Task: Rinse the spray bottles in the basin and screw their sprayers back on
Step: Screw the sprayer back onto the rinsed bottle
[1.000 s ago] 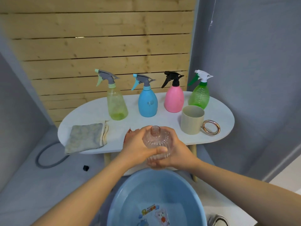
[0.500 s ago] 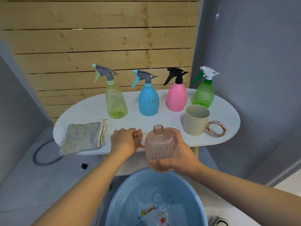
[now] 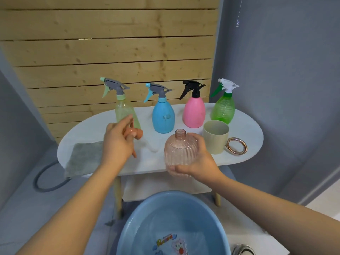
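My right hand (image 3: pixel 197 162) grips a clear pink ribbed bottle (image 3: pixel 179 153) upright over the table's front edge, its neck uncapped. My left hand (image 3: pixel 117 142) holds an orange sprayer head (image 3: pixel 135 133) just left of the bottle, with its clear dip tube (image 3: pixel 150 146) trailing toward the bottle. A blue basin (image 3: pixel 139 221) with water sits on the floor below. On the white table (image 3: pixel 244 129) stand a yellow bottle (image 3: pixel 123 109), a blue bottle (image 3: pixel 163 115), a pink bottle (image 3: pixel 194 112) and a green bottle (image 3: pixel 223 109), each with its sprayer on.
A grey cloth (image 3: pixel 82 157) lies at the table's left front. A beige cup (image 3: pixel 215 137) and a rose-gold ring (image 3: pixel 236 145) sit at the right. A grey hose loop (image 3: pixel 44 179) lies on the floor at left. Wooden slats and a grey wall stand behind.
My left hand let go of the bottle, took the orange sprayer off the table and lifted it. My right hand keeps the bottle, now raised a little.
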Tool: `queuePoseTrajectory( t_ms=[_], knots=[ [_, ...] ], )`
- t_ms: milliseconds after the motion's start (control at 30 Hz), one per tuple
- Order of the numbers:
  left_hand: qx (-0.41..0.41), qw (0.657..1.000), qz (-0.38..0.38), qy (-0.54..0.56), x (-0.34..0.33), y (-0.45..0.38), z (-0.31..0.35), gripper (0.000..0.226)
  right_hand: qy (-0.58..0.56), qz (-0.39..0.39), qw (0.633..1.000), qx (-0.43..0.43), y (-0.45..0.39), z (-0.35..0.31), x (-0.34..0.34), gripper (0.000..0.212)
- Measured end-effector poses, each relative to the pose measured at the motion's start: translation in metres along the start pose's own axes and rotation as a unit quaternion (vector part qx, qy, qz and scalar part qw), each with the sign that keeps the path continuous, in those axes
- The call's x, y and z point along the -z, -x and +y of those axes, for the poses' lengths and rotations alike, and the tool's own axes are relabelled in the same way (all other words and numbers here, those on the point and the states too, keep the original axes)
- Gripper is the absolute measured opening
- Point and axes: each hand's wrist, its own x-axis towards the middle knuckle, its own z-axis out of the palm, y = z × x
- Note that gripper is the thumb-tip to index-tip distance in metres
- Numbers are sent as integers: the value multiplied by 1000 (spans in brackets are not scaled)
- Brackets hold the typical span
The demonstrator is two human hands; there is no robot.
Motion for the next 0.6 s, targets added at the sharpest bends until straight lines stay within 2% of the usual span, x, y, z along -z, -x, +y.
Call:
queuePoseTrajectory(
  t_ms=[133,233,400,533,600],
  knots=[
    [0,998,64,27,18,-8,23,40,-9,6,1000,4,-18,4,-11,89],
    [1,996,53,74,25,-14,40,31,-8,5,1000,8,-30,6,-21,93],
    [-16,994,27,103,38,-30,62,31,-21,7,1000,-2,-46,12,-37,94],
    [-14,993,32,109,42,-36,71,35,-15,2,1000,-24,-52,17,-42,105],
    [-10,993,37,107,44,-41,72,35,10,15,999,-32,-57,9,-43,118]
  ],
)
